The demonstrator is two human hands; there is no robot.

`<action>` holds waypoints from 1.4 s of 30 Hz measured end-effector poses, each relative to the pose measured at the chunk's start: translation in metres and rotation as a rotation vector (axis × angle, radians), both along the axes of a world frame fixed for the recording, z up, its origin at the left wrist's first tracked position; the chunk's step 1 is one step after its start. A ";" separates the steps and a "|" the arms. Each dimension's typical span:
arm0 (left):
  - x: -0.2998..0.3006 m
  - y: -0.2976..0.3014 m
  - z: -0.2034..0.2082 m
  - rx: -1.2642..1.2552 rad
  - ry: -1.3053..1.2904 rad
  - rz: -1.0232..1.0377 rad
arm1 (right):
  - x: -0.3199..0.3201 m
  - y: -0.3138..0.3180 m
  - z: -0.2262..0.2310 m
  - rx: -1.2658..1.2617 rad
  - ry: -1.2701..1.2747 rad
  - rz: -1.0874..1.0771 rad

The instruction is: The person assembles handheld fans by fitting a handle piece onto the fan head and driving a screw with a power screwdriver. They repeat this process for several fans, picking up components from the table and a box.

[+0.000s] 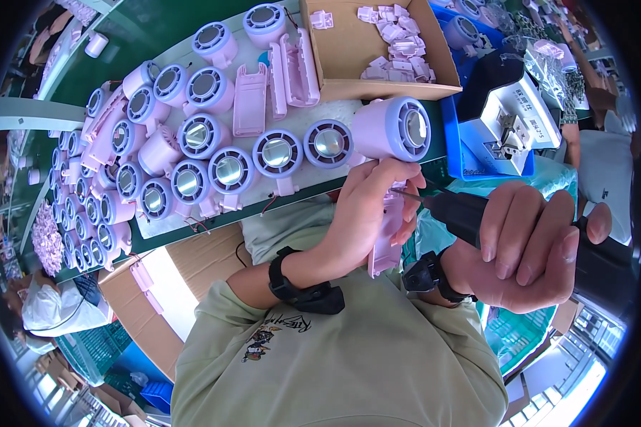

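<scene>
Steady the handle, keep the black driver [457, 215] straight, don't lean on it
Left hand [363, 206]'s clamped round the pink fan [383, 129]'s neck, just off the pale mat [340, 110], handle toward me. Right hand [527, 245]'s wrapped round the driver, coming in from the side, tip by my left fingers; can't tell if it's seated.
</scene>
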State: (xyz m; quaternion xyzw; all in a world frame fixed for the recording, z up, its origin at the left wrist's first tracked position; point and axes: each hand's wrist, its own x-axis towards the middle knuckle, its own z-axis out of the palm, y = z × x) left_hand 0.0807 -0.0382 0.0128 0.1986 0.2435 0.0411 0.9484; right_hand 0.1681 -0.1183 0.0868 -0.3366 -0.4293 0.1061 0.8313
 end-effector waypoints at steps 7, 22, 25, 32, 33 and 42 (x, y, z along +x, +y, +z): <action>-0.002 0.010 0.010 0.096 -0.023 0.016 | 0.008 0.003 0.003 0.083 0.128 0.065; -0.073 0.052 0.049 0.346 0.156 0.023 | 0.056 -0.027 0.033 0.130 0.266 -0.022; -0.051 0.063 0.078 0.339 0.060 0.115 | 0.109 -0.028 0.034 0.282 0.191 0.072; 0.002 0.001 0.078 0.417 0.058 0.013 | 0.122 0.009 0.048 0.477 0.142 -0.126; 0.002 -0.001 0.077 0.485 0.045 -0.155 | 0.122 0.015 0.050 0.505 0.138 -0.152; -0.050 0.155 0.085 0.666 0.300 0.240 | 0.116 -0.022 0.016 0.143 0.185 -0.429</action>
